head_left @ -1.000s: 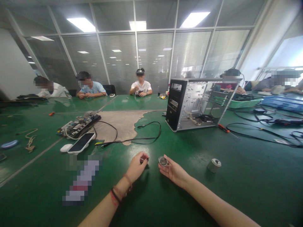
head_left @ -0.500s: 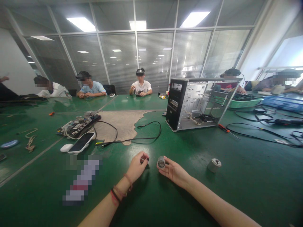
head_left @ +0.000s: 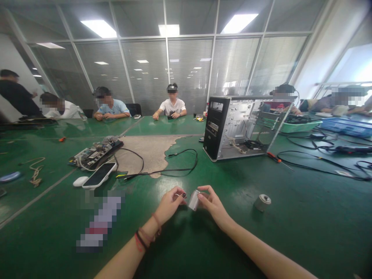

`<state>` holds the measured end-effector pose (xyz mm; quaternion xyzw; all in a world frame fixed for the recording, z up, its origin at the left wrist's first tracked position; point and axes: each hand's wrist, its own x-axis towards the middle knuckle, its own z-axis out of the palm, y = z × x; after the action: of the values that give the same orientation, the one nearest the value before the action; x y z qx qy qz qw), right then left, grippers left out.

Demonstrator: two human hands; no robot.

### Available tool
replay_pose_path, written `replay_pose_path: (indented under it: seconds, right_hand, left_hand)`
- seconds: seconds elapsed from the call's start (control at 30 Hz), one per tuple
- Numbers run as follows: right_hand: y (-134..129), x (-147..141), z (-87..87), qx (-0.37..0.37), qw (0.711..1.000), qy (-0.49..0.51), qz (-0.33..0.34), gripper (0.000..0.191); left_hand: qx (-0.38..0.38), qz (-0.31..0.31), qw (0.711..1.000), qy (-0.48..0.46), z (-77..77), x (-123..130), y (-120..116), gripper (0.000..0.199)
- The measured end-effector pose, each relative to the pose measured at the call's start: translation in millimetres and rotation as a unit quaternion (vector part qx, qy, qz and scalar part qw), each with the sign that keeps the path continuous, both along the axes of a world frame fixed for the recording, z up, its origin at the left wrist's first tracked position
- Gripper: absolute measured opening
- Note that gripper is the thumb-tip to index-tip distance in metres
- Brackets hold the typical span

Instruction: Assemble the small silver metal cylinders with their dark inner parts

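Observation:
My right hand point(head_left: 215, 204) is closed around a silver metal cylinder point(head_left: 193, 200), gripping it by the side nearest that hand. The cylinder stands tilted in the air above the green table point(head_left: 232, 248), its side wall facing me. Just to the left, my left hand point(head_left: 172, 202) pinches a small dark part point(head_left: 183, 195) between thumb and fingertips. That part is too small to name. A narrow gap separates the two hands. Off to the right, a squat grey metal cylinder point(head_left: 262, 203) with a round raised centre sits on the table.
An open computer case point(head_left: 215, 130) stands ahead right, with an orange-handled screwdriver point(head_left: 273, 157) beside it. A phone point(head_left: 99, 175), a circuit-board assembly point(head_left: 97, 152) and a black cable point(head_left: 174, 170) lie ahead left. Several people sit around the table.
My right hand has turned the silver cylinder, so its side shows instead of its open end. My left hand's pinched part has come slightly nearer to it. At the far left, a standing person has come further into view.

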<state>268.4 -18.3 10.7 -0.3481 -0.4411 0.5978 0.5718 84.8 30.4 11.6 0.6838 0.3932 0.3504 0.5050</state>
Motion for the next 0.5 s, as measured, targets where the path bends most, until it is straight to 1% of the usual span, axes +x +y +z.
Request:
replay_pose_path:
  seconds: [0.13, 0.2, 0.27, 0.33, 0.43, 0.5]
  right_hand:
    - [-3.2, -2.3, 3.0, 0.071, 0.993, -0.084, -0.043, 0.03]
    - [-5.4, -3.2, 2.8, 0.095, 0.986, -0.128, -0.054, 0.029]
    - [-7.3, -3.7, 2.0, 0.12, 0.977, -0.166, -0.059, 0.028]
    - [-8.6, -3.6, 0.8, 0.149, 0.966, -0.203, -0.058, 0.027]
    - [-8.8, -1.7, -0.6, 0.192, 0.943, -0.268, -0.05, 0.026]
    - [-8.0, 0.3, -0.9, 0.221, 0.926, -0.304, -0.047, 0.026]
  left_hand:
    - [-0.046, -0.061, 0.995, -0.064, 3.8, 3.0, -4.3, 0.028]
    - [-0.045, -0.078, 0.993, -0.071, 6.8, 3.6, -7.1, 0.034]
    - [-0.016, -0.081, 0.995, -0.052, 10.7, 3.7, -10.4, 0.037]
    - [0.034, -0.079, 0.996, -0.021, 14.7, 3.9, -13.8, 0.038]
    - [0.098, -0.074, 0.992, 0.004, 18.3, 4.8, -17.6, 0.038]
    - [0.126, -0.058, 0.99, 0.014, 17.7, 5.8, -18.7, 0.045]
